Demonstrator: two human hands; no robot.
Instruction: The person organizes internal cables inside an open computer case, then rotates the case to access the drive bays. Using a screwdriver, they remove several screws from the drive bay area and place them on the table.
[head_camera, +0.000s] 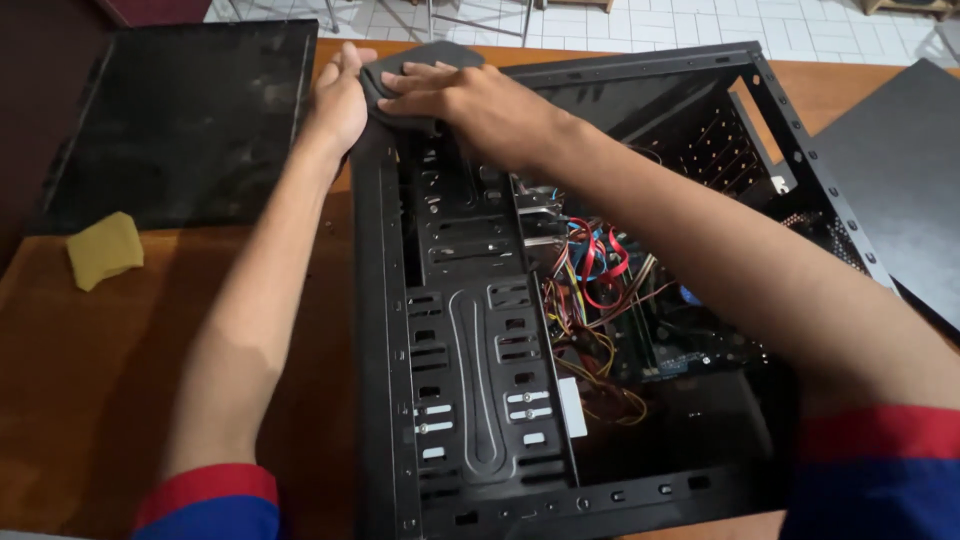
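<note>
An open black computer case (380, 330) lies on its side on a brown wooden table (90, 360). Inside it I see drive bays (470, 330), coloured cables (595, 265) and a circuit board. My left hand (340, 100) grips the far left corner of the case from the outside. My right hand (470, 100) reaches across and presses flat on a dark rounded part (420, 55) at that same corner, fingers spread over it. Both hands touch this dark part.
A black side panel (180, 120) lies flat at the far left of the table. A yellow sponge (104, 250) sits in front of it. A second grey panel (900, 170) lies at the right. White tiled floor shows beyond the table.
</note>
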